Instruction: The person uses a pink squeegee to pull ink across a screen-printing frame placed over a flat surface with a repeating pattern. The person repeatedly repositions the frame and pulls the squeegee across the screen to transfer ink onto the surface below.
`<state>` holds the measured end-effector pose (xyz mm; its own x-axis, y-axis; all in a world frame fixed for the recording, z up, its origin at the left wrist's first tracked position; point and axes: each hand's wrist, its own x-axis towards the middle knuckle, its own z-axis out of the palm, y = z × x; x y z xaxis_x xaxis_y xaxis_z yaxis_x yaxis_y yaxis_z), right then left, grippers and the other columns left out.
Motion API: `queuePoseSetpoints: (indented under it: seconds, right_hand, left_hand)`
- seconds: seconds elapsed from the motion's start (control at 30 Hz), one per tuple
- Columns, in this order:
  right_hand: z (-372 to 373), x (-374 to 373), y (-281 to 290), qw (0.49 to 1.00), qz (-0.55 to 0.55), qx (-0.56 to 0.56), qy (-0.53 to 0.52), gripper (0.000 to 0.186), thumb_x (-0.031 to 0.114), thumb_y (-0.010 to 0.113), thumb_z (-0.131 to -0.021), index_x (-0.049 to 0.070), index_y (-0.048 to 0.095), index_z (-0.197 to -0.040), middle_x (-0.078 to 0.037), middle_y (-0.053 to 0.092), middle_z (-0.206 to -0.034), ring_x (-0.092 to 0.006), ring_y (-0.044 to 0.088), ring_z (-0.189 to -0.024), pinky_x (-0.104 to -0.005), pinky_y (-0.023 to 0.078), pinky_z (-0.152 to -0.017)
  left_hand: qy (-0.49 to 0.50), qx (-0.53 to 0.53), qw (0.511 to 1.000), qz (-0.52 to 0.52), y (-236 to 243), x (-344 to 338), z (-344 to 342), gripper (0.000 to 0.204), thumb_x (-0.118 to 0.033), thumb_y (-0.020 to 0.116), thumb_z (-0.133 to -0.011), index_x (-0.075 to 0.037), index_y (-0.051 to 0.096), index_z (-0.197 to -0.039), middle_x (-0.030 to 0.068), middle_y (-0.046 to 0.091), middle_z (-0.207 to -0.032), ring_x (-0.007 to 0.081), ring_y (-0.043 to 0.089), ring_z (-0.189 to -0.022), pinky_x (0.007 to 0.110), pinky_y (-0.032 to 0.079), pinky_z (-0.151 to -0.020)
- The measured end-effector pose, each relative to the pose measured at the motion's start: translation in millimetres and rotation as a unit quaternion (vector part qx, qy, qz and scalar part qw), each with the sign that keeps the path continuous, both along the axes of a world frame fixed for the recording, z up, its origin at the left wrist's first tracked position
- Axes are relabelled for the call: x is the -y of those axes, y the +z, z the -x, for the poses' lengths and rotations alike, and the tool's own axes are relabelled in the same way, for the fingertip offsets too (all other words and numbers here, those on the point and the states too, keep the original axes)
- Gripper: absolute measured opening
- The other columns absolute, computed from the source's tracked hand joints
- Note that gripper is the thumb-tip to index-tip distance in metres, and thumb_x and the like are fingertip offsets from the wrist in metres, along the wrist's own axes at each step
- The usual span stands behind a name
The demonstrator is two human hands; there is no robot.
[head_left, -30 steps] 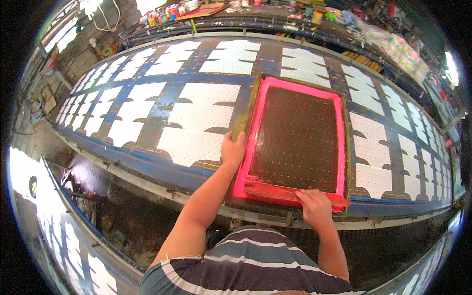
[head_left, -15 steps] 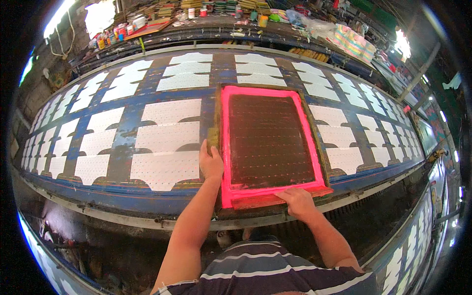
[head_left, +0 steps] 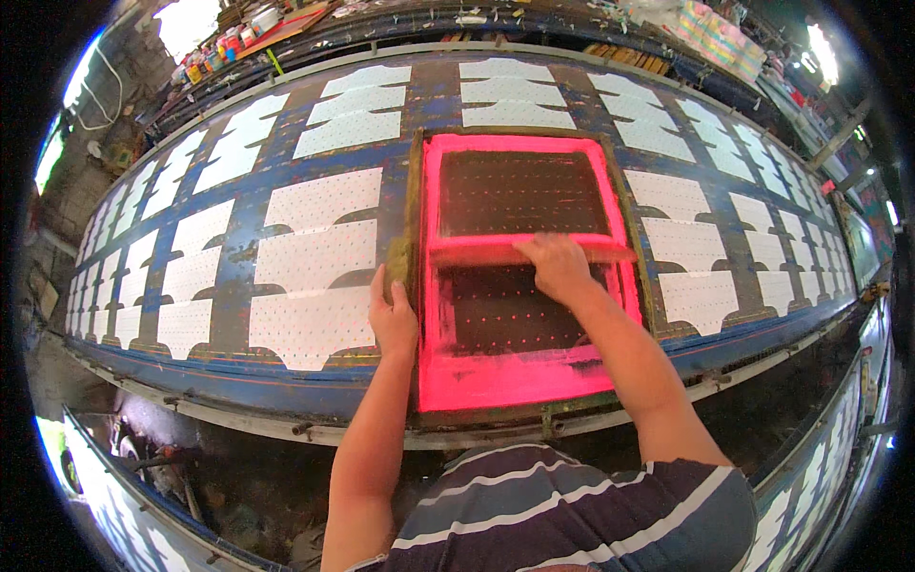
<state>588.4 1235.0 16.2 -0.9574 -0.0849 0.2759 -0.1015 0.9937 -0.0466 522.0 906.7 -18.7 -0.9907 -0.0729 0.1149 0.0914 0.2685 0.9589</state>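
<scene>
A printing screen (head_left: 515, 191) with dark dotted mesh, a pink ink border and a stained frame lies on the long blue table (head_left: 295, 386). My left hand (head_left: 394, 315) grips the frame's left side. My right hand (head_left: 558, 267) is closed on a pink-coated squeegee (head_left: 472, 253), held crosswise over the middle of the mesh, with wet pink ink behind it along the near end. Rows of white cut pieces (head_left: 315, 257) with small dots lie on either side of the screen.
Paint containers (head_left: 229, 48) and clutter line a shelf beyond the table. A pastel bundle (head_left: 720, 43) sits at the back right. A metal rail (head_left: 267, 429) runs along the near edge. A second table with white pieces (head_left: 820, 458) stands low at the right.
The squeegee in my right hand has moved from the screen's near end to its middle, leaving pink ink smeared below it. My left hand stays on the frame's left side.
</scene>
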Motion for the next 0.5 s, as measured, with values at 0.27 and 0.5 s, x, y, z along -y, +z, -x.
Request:
queuePoseSetpoints:
  seconds: [0.27, 0.5]
  right_hand:
    - [164.4, -90.6, -6.5, 1.0, -0.017, -0.009, -0.005, 0.036, 0.01, 0.07, -0.093, 0.016, 0.08, -0.128, -0.018, 0.078, -0.115, -0.0397, 0.078, -0.109, -0.0547, 0.062, -0.094]
    - [254.9, -139.9, 0.5, 0.999, 0.023, -0.04, 0.016, 0.036, 0.009, 0.068, -0.093, 0.017, 0.083, -0.124, -0.018, 0.082, -0.113, -0.0402, 0.08, -0.109, -0.0562, 0.063, -0.094]
  left_hand:
    - [0.002, 0.02, 0.999, -0.027, 0.6, -2.6, 0.0, 0.048, -0.013, 0.061, -0.115, 0.004, 0.059, -0.16, 0.0219, 0.064, -0.161, 0.0305, 0.06, -0.148, 0.041, 0.044, -0.126]
    - [0.024, 0.029, 0.999, -0.028, -3.9, -2.0, 0.1, 0.047, -0.01, 0.06, -0.115, 0.005, 0.06, -0.159, 0.0185, 0.065, -0.158, 0.0263, 0.061, -0.145, 0.039, 0.045, -0.125]
